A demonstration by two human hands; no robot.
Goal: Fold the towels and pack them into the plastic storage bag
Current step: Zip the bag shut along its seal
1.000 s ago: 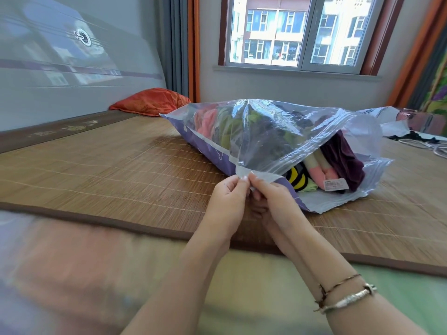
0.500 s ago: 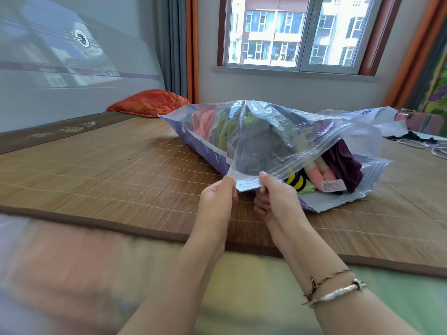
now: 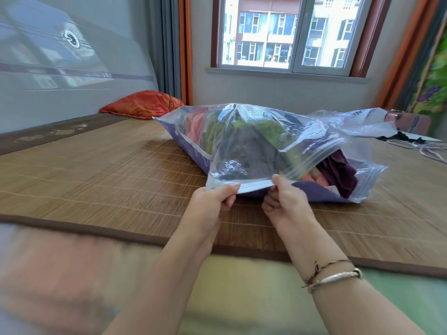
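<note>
A clear plastic storage bag [image 3: 256, 141] with a purple underside lies on the bamboo mat [image 3: 101, 175], stuffed with folded towels in pink, green, grey and dark purple [image 3: 338, 172]. The bag's mouth faces right and gapes open there. My left hand [image 3: 212, 201] pinches the near zip edge of the bag at its left corner. My right hand [image 3: 285, 201] grips the same edge a little to the right, thumb on top. The edge between my hands is pulled taut.
An orange pillow [image 3: 142, 105] lies at the back left by the headboard. Another crumpled clear bag [image 3: 358, 122] and white cables [image 3: 420, 148] sit at the back right. A window is behind, and a blurred blanket fills the foreground.
My hands have slid apart along the bag's zip edge, the left going left and the right going right. The edge has been drawn down and toward me.
</note>
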